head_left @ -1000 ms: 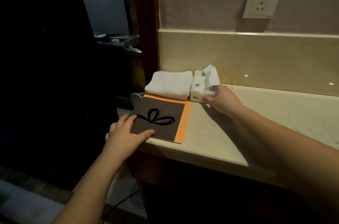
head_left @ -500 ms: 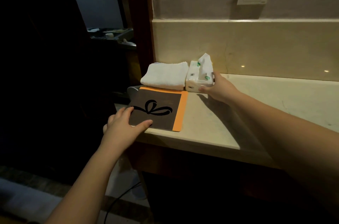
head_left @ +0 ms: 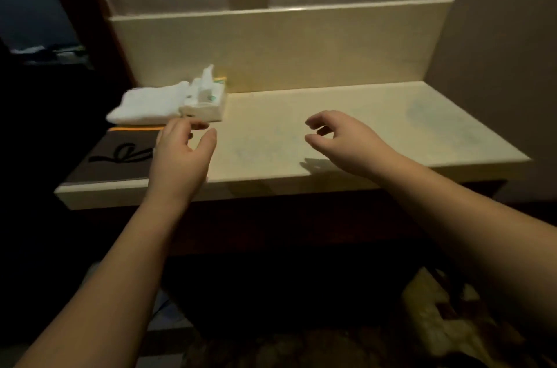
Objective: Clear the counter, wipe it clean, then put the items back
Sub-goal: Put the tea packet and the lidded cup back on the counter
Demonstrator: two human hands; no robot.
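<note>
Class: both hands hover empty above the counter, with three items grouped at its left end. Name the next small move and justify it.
Probably the left hand closes on the tissue pack, the item nearest its fingertips. The towel, pack and dark card all lie on the counter, and the right hand holds nothing.

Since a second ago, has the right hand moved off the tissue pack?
Yes. The right hand has let go of the tissue pack and now hovers, holding nothing, over the bare counter to the pack's right, nearer the front edge.
</note>
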